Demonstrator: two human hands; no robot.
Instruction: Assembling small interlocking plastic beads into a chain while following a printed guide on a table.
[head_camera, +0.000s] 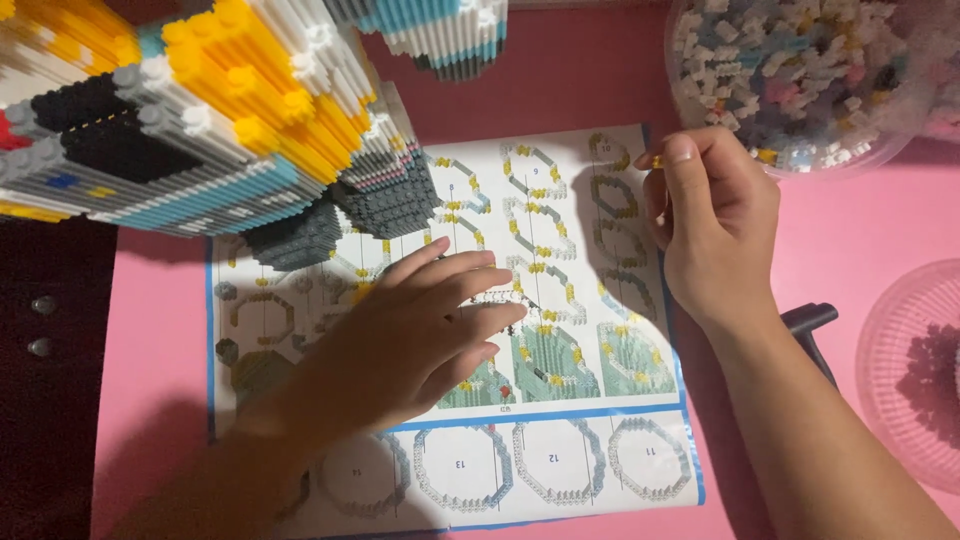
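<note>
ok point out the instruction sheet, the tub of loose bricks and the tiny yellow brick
instruction sheet (560, 470), head view, bare lower strip
tub of loose bricks (800, 70), head view, bricks seen through wall
tiny yellow brick (657, 160), head view, its visible tip

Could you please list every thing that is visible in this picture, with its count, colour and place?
brick model: one, yellow, white, black, grey and blue, top left, over the sheet's corner.
second model: one, white, blue and grey, top centre, cut by the edge.
instruction sheet: one, white with blue border, centre, on the table.
table: one, pink.
tub: one, clear, full of pale mixed bricks, top right.
bowl: one, clear, dark bricks inside, right edge.
black tool: one, right of the sheet, partly hidden by the forearm.
small yellow brick: one, pinched in the right fingertips.
left hand: flat on the sheet.
right hand: over the sheet's upper right.
</note>
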